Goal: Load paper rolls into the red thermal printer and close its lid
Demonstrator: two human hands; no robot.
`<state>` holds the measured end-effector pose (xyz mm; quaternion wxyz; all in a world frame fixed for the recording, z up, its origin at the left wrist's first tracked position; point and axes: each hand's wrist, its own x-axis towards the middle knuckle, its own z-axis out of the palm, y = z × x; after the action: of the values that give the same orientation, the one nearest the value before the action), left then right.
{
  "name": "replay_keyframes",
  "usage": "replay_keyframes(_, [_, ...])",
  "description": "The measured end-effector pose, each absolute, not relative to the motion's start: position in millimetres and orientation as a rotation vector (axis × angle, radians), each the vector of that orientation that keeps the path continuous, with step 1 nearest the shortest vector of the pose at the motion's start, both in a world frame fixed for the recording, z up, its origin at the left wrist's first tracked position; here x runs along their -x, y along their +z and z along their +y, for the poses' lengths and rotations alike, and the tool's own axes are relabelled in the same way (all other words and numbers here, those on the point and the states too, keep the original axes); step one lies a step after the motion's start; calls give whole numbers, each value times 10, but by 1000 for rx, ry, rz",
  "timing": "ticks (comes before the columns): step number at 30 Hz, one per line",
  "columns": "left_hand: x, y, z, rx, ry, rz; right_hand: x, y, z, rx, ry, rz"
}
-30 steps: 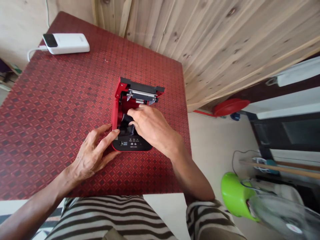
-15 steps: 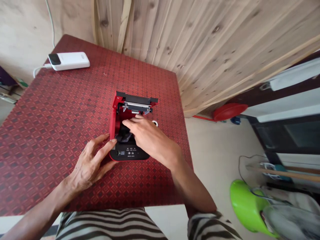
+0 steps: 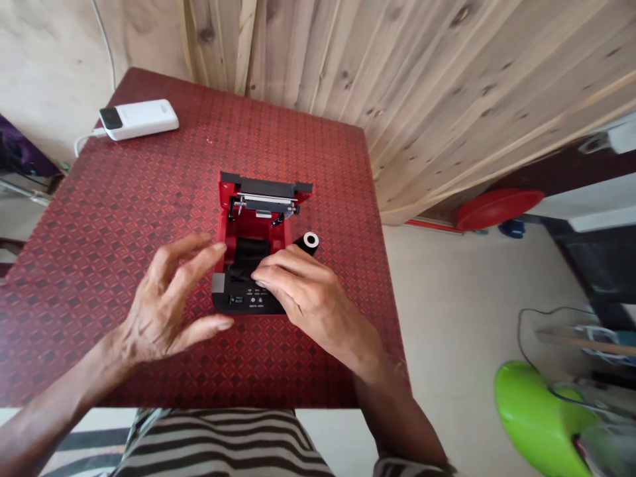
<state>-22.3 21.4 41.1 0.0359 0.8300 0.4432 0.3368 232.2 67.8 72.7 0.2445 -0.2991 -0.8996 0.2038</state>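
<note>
While the left hand point(image 3: 166, 291) is hanging wide open, fingers spread and holding nothing, just beside the red-and-black printer point(image 3: 253, 228) with its lid raised, the right hand point(image 3: 313, 301) is curving over the printer's black control panel point(image 3: 243, 301); I cannot tell whether it is gripping the dark strip point(image 3: 248, 255) inside; a black roll point(image 3: 305, 244) is lying just past it on the red patterned tablecloth point(image 3: 318, 165); a white power bank point(image 3: 139, 119) is sitting far behind, near the wood-panelled wall point(image 3: 397, 86).

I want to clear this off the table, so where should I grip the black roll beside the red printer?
Grip the black roll around its body near the white-cored end, coming from above on the side away from the printer. It seems to lie on its side, and that end is free, while the other sits close to the right hand.
</note>
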Motion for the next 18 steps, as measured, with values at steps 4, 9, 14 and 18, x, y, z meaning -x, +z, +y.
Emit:
replay_keyframes(4, [177, 737, 721, -2671, 1172, 1385, -2358, 702, 628, 820, 476, -2401])
replay_keyframes(9, [95, 802, 1075, -2580, 925, 1424, -2413, 657, 514, 828, 364, -2302])
replay_keyframes(14, [104, 709, 688, -2753, 855, 1303, -2431, 627, 425, 855, 238, -2333])
replay_keyframes(18, [82, 523, 358, -2824, 822, 1231, -2426, 596, 382, 894, 201, -2322])
